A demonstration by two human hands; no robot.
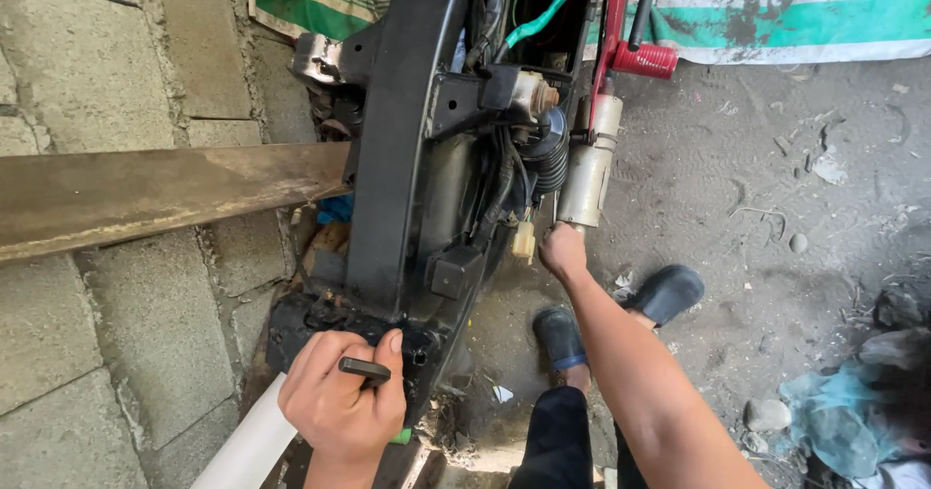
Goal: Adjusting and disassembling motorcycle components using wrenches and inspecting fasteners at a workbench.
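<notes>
A black motorcycle frame stands stripped in front of me, with wiring, a red spring and a cream cylinder on its right side. My left hand is closed on a small black tool handle pressed against the frame's lower end. My right hand reaches up under the cream cylinder, fingers curled by a small white connector; what it grips is hidden.
A rusty flat wooden plank runs left from the frame across a block wall. A white pipe lies below my left hand. My dark shoes stand on dirty concrete. Green striped tarp at top, rubbish at right.
</notes>
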